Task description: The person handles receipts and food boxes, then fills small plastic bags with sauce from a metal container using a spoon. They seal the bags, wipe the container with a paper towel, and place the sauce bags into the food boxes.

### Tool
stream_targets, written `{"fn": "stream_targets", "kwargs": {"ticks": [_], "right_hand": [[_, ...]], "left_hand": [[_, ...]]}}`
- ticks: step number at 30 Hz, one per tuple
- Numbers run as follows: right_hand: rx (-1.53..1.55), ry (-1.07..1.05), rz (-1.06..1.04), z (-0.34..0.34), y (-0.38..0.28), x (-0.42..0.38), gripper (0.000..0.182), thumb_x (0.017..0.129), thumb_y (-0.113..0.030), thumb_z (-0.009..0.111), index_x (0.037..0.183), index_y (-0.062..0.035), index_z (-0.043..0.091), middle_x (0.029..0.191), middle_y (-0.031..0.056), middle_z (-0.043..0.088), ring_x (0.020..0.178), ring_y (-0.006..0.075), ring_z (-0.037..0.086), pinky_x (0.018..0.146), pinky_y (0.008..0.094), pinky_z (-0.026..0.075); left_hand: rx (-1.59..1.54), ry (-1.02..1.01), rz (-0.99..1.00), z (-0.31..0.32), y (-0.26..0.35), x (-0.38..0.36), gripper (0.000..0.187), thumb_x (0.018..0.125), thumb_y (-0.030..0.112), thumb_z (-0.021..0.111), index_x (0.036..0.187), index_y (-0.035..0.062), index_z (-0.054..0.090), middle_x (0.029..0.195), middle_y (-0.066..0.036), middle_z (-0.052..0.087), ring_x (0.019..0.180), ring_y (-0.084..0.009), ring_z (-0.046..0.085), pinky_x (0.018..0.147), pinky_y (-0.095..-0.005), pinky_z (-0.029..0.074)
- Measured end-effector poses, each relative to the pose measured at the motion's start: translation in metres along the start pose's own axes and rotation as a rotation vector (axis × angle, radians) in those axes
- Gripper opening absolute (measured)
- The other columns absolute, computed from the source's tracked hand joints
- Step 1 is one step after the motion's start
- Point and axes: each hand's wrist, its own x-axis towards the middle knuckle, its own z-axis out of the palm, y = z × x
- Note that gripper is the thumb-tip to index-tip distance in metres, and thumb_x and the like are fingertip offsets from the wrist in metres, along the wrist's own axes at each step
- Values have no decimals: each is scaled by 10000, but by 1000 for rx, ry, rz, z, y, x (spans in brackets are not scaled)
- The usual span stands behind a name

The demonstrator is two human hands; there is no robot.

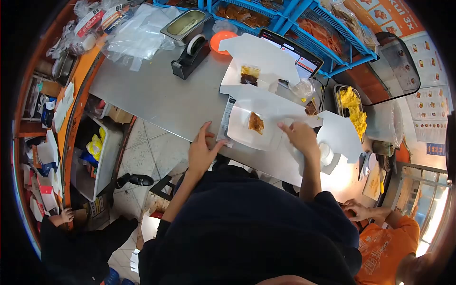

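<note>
An open white takeaway box (pixel 241 134) lies on the metal counter in front of me. Inside it sits a small clear sachet of brown sauce (pixel 256 123). My left hand (pixel 203 151) is at the counter's front edge, thumb and fingers spread, its thumb close to the box's left corner. Over the box's right side is my right hand (pixel 303 137), its fingers curled; whatever they may hold is hidden. Behind stands a second open white box (pixel 230 81) with a dark sauce sachet (pixel 249 76). Another open white box (pixel 338 130) is to the right, beside a small white cup (pixel 326 154).
A black tape dispenser (pixel 191 59), metal pan (pixel 187 28), orange bowl (pixel 222 42) and clear plastic bags (pixel 137 38) stand at the back left. Blue baskets (pixel 327 33) and a tablet (pixel 299 54) line the back. A tray of yellow food (pixel 351 107) is right. A person in orange (pixel 387 247) works nearby.
</note>
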Motion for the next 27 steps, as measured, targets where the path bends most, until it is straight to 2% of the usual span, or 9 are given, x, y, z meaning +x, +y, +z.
{"fn": "stream_targets", "kwargs": {"ticks": [2,4,9,11,15,18,22,25,27], "right_hand": [[-104,-89,132,51,27,12,312,894,-257,601,893,55,586,673,173,631,633,315,669,619,413,526],[494,3,34,79,32,12,294,918,-189,532,896,104,535,603,192,613,511,283,657,517,364,534],[565,25,-59,79,5,11,284,936,-169,514,884,111,512,544,165,591,422,235,620,413,324,486],[529,6,-3,69,-14,8,361,938,-257,570,870,93,508,531,158,578,417,228,617,408,319,476],[240,-116,161,38,-12,-9,683,874,-477,627,1167,137,569,603,147,630,467,224,646,444,315,495],[386,-142,301,-8,-50,-30,539,853,-417,683,1135,38,619,632,135,651,493,184,647,453,284,468],[439,35,-42,-22,-113,-18,378,897,-314,648,1058,28,644,602,108,627,445,150,586,423,263,395],[444,-1,-192,-16,-195,3,237,928,-224,611,900,8,648,580,40,576,464,101,541,397,208,369],[469,-1,-429,9,-251,19,238,923,-196,601,777,-10,623,550,11,540,439,72,479,398,211,341]], "left_hand": [[-20,-53,-51,6,8,5,609,809,265,724,1324,112,436,860,-106,680,707,-247,659,669,-354,508],[57,-127,-73,12,3,10,727,772,282,744,1366,125,356,795,-83,690,681,-286,673,674,-377,516],[279,-62,-76,17,-6,19,866,700,339,777,1403,134,314,674,-67,674,696,-306,684,683,-422,518],[492,-67,-97,6,13,21,979,673,409,798,1450,118,278,696,-144,666,641,-338,668,619,-414,531],[448,-88,-41,4,-4,20,975,687,557,727,1457,136,301,667,-148,664,598,-359,665,588,-439,539],[401,-138,38,-3,-20,16,934,694,609,704,1437,163,356,927,-138,630,746,-346,667,683,-432,540],[349,81,333,-37,-46,27,817,727,621,685,1365,158,469,1195,-112,467,836,-317,634,734,-429,522],[214,3,231,-93,-63,39,713,797,606,636,1346,173,499,1227,-109,438,822,-341,621,770,-432,507],[171,6,151,-139,-84,43,628,858,565,595,1330,160,513,1149,-87,540,820,-320,624,757,-414,506]]}}
